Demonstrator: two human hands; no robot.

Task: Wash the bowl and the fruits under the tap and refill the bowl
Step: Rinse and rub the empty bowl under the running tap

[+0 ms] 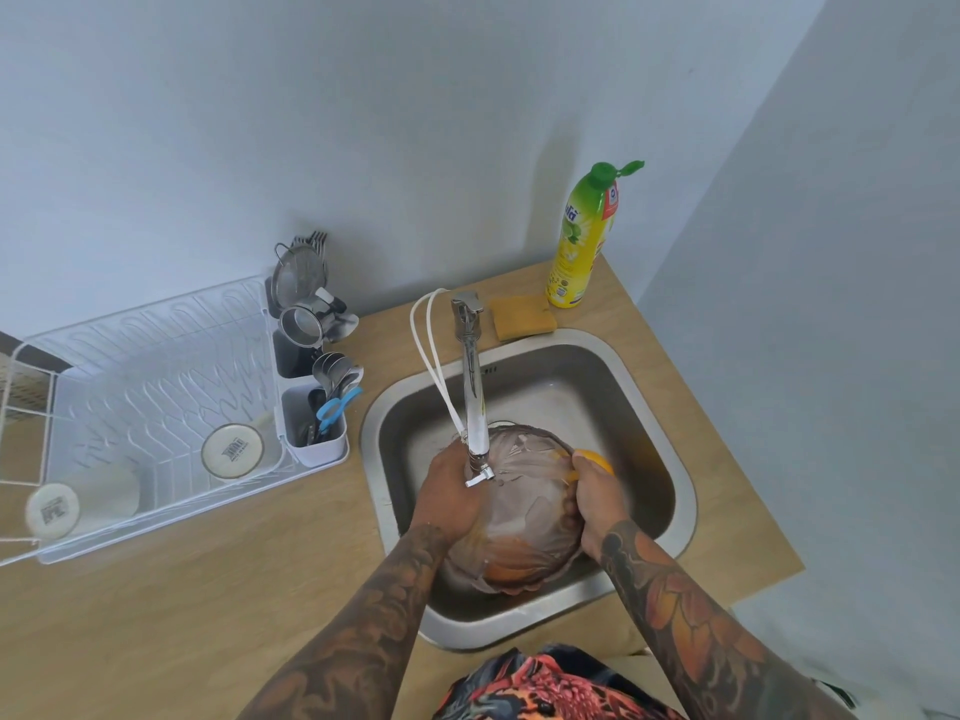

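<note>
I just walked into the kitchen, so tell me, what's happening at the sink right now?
A person is rinsing a translucent glass bowl in the steel sink, right under the tap. The left hand and right hand hold the bowl on either side. An orange fruit sits in the sink just behind the right hand. Dish soap and a sponge stand by the tap; a dish rack is on the counter.

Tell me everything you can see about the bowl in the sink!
The bowl is see-through glass with a brownish tint, a wavy rim and patterned sides. It is tipped on its side over the metal sink, right under the end of the tap. The left hand holds its left edge, and the right hand grips its right edge beside an orange fruit. It looks wet; something orange shows through the glass near the bottom.
</note>
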